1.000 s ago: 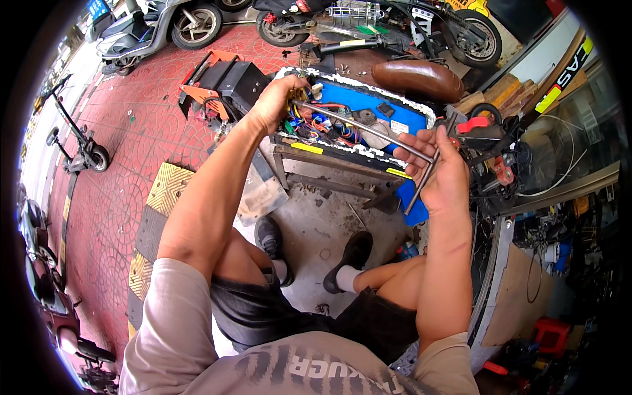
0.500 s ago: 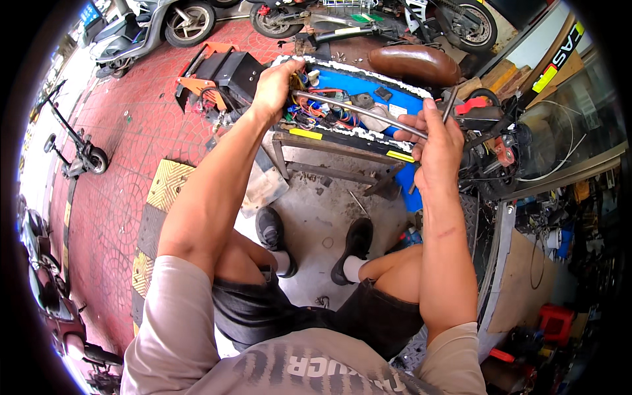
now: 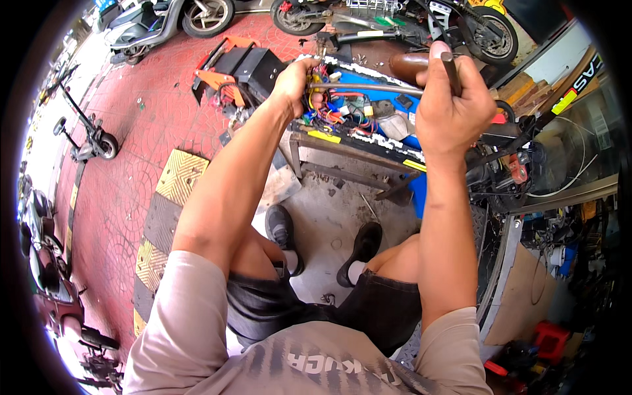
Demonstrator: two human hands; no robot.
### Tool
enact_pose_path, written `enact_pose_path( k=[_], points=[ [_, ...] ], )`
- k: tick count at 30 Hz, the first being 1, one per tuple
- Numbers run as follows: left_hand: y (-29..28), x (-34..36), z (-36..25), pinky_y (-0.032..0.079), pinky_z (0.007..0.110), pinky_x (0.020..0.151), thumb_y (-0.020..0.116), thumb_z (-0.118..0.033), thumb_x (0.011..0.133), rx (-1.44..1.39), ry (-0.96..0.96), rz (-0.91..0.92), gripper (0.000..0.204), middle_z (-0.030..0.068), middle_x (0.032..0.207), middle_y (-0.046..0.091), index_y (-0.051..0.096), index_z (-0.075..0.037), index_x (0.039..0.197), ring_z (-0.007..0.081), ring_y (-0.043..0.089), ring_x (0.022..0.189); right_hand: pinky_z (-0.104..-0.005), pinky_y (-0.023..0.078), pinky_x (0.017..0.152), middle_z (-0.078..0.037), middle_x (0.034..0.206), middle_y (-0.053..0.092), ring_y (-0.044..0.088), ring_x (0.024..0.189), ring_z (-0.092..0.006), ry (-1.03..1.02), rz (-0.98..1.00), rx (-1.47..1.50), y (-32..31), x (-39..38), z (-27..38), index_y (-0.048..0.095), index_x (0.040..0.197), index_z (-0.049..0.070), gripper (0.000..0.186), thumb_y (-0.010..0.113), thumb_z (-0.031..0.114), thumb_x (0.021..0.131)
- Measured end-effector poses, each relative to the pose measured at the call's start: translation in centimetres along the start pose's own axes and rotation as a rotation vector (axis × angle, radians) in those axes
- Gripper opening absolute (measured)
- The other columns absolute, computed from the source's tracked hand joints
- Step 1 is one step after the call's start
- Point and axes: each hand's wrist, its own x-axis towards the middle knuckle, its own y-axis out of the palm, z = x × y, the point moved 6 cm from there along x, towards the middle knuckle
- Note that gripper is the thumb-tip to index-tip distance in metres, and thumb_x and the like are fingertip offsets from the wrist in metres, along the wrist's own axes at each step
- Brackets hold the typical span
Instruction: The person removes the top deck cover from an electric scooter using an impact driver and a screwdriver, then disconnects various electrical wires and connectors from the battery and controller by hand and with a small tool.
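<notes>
My right hand (image 3: 454,108) is closed around the crossbar of a long metal T-handle wrench (image 3: 368,87), thumb pressed along the bar. The wrench's shaft runs left across an open scooter deck (image 3: 342,139) to my left hand. My left hand (image 3: 295,85) is closed at the deck's left end, its fingers curled into a bundle of coloured wires (image 3: 317,82) around the shaft's tip. What the tip meets is hidden by the fingers and wires. The deck has a blue inside, ragged white sealant along its rim, and more wires and connectors (image 3: 349,108) in it.
Under the deck stands a metal frame (image 3: 342,155). A black and orange scooter part (image 3: 247,72) adjoins its left end. Behind lies a brown rounded seat (image 3: 405,64). Parked scooters (image 3: 158,26) stand beyond, and a striped ramp (image 3: 168,204) lies at left.
My right hand has lifted and moved right with the wrench, turning its crossbar. The shaft now lies nearly level. My left hand stays at the wires, and the whole view has shifted slightly.
</notes>
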Motion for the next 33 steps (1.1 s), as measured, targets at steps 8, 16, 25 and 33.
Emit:
enact_pose_path(
  k=[8, 16, 25, 33],
  points=[
    [-0.6, 1.8, 0.0, 0.061, 0.042, 0.050, 0.046, -0.035, 0.107, -0.050, -0.105, -0.001, 0.035, 0.0162, 0.086, 0.068, 0.057, -0.002, 0.109, 0.0266, 0.068, 0.060, -0.0462, 0.039, 0.107, -0.018, 0.133, 0.055, 0.050, 0.124, -0.0316, 0.153, -0.310, 0.186, 5.4, 2.8, -3.5, 0.065, 0.117, 0.004, 0.043, 0.063, 0.045, 0.103],
    [-1.3, 1.7, 0.3, 0.062, 0.039, 0.048, 0.041, -0.037, 0.110, -0.086, -0.142, -0.019, 0.042, 0.0200, 0.088, 0.071, 0.058, 0.000, 0.117, 0.0268, 0.070, 0.059, -0.0342, 0.056, 0.073, -0.011, 0.101, 0.071, 0.071, 0.083, -0.0209, 0.936, -0.224, 1.001, 12.5, -3.1, -9.0, 0.051, 0.128, 0.004, 0.040, 0.054, 0.039, 0.110],
    [-1.1, 0.8, 0.0, 0.063, 0.037, 0.053, 0.044, -0.040, 0.110, -0.093, -0.109, -0.005, 0.042, 0.0187, 0.088, 0.067, 0.054, 0.001, 0.114, 0.0266, 0.070, 0.063, -0.0347, 0.039, 0.050, -0.002, 0.052, 0.053, 0.047, 0.050, -0.0097, 0.614, 0.424, 0.202, 8.6, -3.9, -9.7, 0.060, 0.061, 0.001, 0.053, 0.076, 0.039, 0.096],
    [-0.5, 0.2, -0.6, 0.064, 0.038, 0.051, 0.044, -0.038, 0.110, -0.105, -0.094, 0.000, 0.040, 0.0194, 0.091, 0.069, 0.055, 0.001, 0.117, 0.0279, 0.072, 0.065, -0.0292, 0.051, 0.066, -0.008, 0.085, 0.070, 0.062, 0.074, -0.0123, 0.851, 0.360, 0.677, 8.0, -6.1, -8.9, 0.068, 0.098, -0.001, 0.016, 0.070, 0.015, 0.096]
  ],
)
